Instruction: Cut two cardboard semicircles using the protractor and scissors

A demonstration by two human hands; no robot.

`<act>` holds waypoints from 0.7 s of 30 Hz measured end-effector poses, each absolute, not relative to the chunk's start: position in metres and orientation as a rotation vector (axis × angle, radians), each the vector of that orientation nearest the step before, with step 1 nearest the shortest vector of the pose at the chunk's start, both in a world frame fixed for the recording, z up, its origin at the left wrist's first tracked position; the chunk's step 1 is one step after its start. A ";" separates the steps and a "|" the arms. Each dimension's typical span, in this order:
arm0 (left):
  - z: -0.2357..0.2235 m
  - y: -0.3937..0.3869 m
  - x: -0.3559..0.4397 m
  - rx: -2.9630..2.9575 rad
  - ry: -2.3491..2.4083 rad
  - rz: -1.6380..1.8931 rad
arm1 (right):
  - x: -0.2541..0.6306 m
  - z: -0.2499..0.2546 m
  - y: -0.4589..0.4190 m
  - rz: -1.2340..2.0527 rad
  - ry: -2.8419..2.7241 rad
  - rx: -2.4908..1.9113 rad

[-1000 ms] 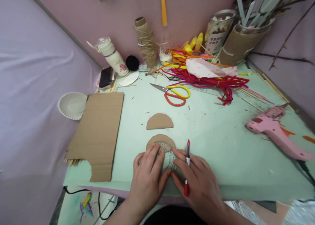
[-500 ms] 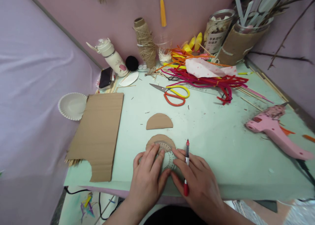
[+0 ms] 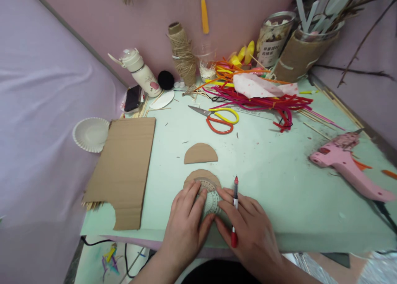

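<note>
At the table's near edge, a clear protractor [image 3: 211, 202] lies partly over a cardboard half-disc [image 3: 203, 174], whose curved rim shows above it. My left hand [image 3: 186, 217] holds the protractor down with its fingertips, thumb at the lower edge. My right hand [image 3: 251, 226] grips the protractor's right side, while a red pen [image 3: 236, 203] is tucked between its fingers, tip pointing away from me. Both hands hide the protractor's sides and part of the cardboard. Just beyond lies a second cardboard half-disc [image 3: 201, 154], apart from the first.
Scissors [image 3: 217, 116] lie farther back. A cardboard sheet [image 3: 127, 164] with a curved cut-out is at left, by a paper plate [image 3: 91, 134]. On the right rests a pink glue gun [image 3: 347, 164]. Pipe cleaners [image 3: 263, 95], a twine spool [image 3: 182, 54] and a bottle [image 3: 142, 73] line the back.
</note>
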State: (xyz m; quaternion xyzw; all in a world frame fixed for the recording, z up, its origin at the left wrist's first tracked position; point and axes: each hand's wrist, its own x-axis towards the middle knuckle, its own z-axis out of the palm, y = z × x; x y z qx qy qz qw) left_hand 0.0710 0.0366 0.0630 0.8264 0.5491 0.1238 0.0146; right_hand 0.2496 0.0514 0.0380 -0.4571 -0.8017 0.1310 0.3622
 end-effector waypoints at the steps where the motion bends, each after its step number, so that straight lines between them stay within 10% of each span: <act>1: 0.062 0.037 0.070 2.572 1.704 0.391 | 0.249 0.038 0.051 0.332 -2.060 -1.176; 21: 0.067 0.040 0.067 2.607 1.662 0.326 | 0.250 0.038 0.050 0.345 -2.045 -1.177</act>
